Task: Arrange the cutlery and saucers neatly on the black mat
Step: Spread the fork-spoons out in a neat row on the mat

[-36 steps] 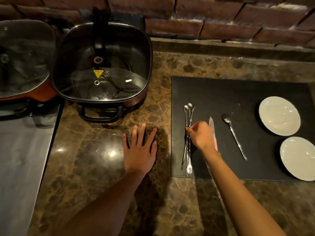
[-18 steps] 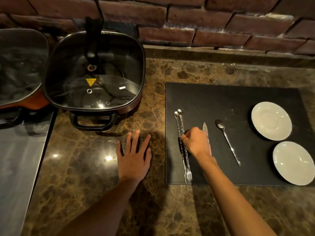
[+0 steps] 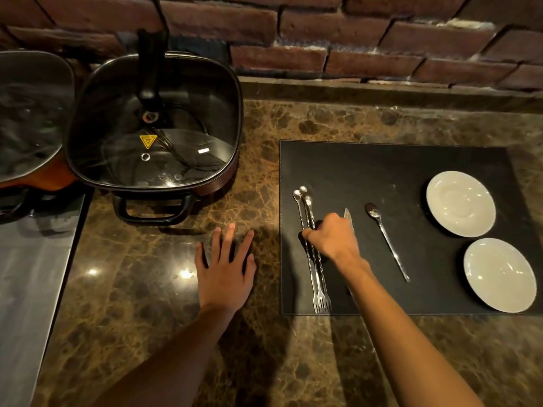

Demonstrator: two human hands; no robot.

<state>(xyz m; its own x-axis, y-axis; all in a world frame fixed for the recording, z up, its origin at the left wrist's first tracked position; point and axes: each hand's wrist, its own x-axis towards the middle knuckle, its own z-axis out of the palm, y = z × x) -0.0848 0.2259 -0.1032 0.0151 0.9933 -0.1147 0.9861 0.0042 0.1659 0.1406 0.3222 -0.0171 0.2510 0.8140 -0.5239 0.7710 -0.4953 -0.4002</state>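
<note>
A black mat (image 3: 382, 171) lies on the marble counter. Near its left edge lie two long metal forks (image 3: 318, 277) side by side, tines toward me. My right hand (image 3: 333, 237) is curled over their middles, fingertips pinching the handles. A knife (image 3: 348, 215) sits just right of that hand, mostly hidden under it. A long spoon (image 3: 388, 242) lies diagonally in the mat's middle. Two white saucers, one farther (image 3: 460, 203) and one nearer (image 3: 499, 274), rest on the right side. My left hand (image 3: 226, 268) lies flat on the counter, fingers spread, left of the mat.
A square electric pan with a glass lid (image 3: 152, 124) stands at the back left, its handle (image 3: 152, 208) facing me. Another glass-lidded pan (image 3: 29, 113) is at the far left. A steel surface (image 3: 26, 289) borders the counter's left. A brick wall (image 3: 352, 39) runs behind.
My right hand has closed more over the two forks, and they now lie closer together and more parallel to the mat's edge. My left hand stays flat on the counter.
</note>
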